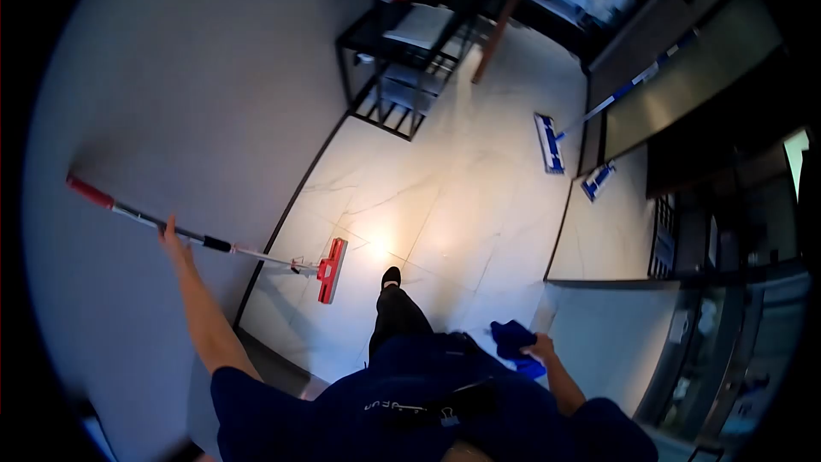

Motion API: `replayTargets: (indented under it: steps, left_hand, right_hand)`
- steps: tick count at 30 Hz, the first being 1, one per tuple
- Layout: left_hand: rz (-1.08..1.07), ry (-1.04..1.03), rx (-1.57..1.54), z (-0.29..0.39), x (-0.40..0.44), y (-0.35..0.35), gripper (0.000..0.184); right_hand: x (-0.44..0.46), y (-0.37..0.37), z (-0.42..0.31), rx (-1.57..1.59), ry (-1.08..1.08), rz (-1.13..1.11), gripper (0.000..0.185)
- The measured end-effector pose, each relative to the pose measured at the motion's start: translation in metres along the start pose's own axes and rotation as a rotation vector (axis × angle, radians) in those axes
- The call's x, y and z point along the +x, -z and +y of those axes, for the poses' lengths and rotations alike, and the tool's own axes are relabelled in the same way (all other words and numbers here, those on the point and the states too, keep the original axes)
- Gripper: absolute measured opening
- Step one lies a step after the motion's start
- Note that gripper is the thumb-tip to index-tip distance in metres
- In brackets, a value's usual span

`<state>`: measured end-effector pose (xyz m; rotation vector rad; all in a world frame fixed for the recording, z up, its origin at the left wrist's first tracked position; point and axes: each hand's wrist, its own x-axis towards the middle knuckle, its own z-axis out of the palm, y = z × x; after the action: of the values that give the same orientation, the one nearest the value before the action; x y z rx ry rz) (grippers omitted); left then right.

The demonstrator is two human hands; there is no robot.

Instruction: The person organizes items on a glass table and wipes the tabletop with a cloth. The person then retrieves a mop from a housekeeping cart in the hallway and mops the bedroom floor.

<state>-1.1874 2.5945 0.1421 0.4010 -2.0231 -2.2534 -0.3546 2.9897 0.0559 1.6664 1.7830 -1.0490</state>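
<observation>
Out at the left, my left hand is at the metal pole of a mop, which leans along the grey wall with its red grip at the upper end. The fingers look partly spread, and whether they close round the pole cannot be made out. At the pole's lower end, the red mop head rests on the pale tiled floor. My right hand, low on the right, is closed on a dark blue cloth that hangs beside my body.
A black metal rack with shelves stands ahead by the wall. A blue flat mop leans at the right, reflected in a glossy panel. My dark shoe is on the marble-look floor.
</observation>
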Motion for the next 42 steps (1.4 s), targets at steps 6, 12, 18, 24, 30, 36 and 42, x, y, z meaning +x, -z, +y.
replayTargets:
  steps: [6,12,18,24,30,36,42]
  left_hand:
    - [-0.553,0.091,0.246,-0.088,-0.137,-0.134,0.035]
    - [-0.666,-0.132,0.634,-0.069,-0.289,-0.38,0.043]
    - [-0.927,-0.172,0.537,-0.016,-0.352,-0.606,0.049]
    - [-1.209,-0.104,0.244,0.043,-0.449,-0.821,0.048]
    - [-1.337,-0.115,0.111,0.032,-0.506,-1.013,0.045]
    - [-1.373,-0.203,0.039,-0.018,-0.538,-1.236,0.046]
    - [-1.34,-0.189,-0.105,-0.015,-0.582,-1.479,0.045]
  right_hand:
    - [0.048,-0.009,-0.017,-0.081,-0.083,0.21,0.061]
    - [0.105,0.021,-0.058,0.154,-0.297,0.04,0.049]
    - [0.205,0.049,-0.077,0.235,-0.284,-0.061,0.046]
    - [0.323,0.22,-0.123,0.241,-0.205,0.12,0.038]
    - [0.462,0.457,-0.166,0.221,-0.039,0.344,0.038]
    - [0.574,0.637,-0.204,0.351,-0.074,0.54,0.04]
    - [0.629,0.713,-0.236,-0.012,-0.354,0.357,0.045]
